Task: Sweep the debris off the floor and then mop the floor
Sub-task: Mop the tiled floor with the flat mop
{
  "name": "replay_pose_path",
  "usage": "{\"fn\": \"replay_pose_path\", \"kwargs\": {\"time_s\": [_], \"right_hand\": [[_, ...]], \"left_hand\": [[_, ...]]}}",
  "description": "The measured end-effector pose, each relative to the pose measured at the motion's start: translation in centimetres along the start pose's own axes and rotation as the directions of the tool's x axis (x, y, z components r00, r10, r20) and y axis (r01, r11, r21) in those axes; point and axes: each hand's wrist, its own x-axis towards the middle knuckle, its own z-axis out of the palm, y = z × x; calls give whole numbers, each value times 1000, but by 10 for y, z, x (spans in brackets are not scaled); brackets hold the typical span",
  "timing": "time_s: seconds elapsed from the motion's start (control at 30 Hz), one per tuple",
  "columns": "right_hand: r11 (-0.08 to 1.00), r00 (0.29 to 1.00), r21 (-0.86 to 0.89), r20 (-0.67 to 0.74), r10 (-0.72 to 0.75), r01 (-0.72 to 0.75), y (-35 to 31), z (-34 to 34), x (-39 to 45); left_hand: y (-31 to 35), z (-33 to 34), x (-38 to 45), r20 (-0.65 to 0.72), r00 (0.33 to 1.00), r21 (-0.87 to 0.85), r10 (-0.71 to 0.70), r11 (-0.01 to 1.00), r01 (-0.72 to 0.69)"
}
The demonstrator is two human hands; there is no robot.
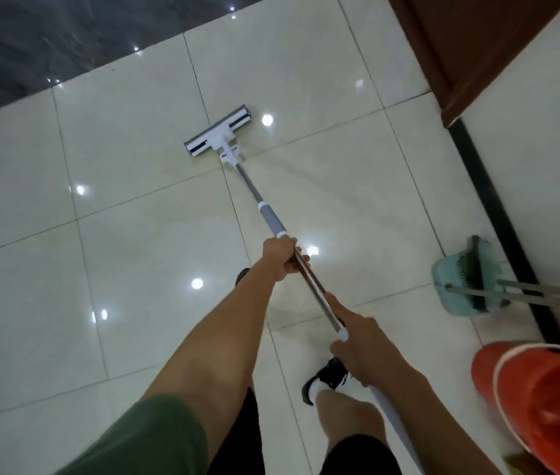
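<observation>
A flat mop with a white and grey head [217,133] lies on the glossy cream tiled floor [127,255] ahead of me. Its long metal handle [312,282] slants back toward my body. My left hand [283,257] grips the handle higher up the pole, just below the grey sleeve. My right hand [362,351] grips the handle near its white collar, closer to me. A teal dustpan with a broom [470,275] clipped in it leans at the right by the wall.
An orange bucket [542,399] stands at the lower right. A black baseboard [494,214] and white wall run along the right, with a brown wooden door frame [470,53] above. Dark tiles [49,39] border the far left. My shoe [326,378] is beneath the handle.
</observation>
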Motion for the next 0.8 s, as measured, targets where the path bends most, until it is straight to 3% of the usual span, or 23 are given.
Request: {"fn": "replay_pose_path", "kwargs": {"time_s": [0.27,0.5,0.8], "right_hand": [[997,997,-30,-22,-68,68,-5,4,-43],[994,999,-106,51,12,-6,12,-2,-62],[995,994,-58,66,84,-80,-66,-27,32]], "left_hand": [[-12,-5,-45,-5,1000,21,6,1000,-6],[-44,2,-51,36,998,-63,-52,997,54],[60,-36,16,-6,1000,-127,-27,992,26]]}}
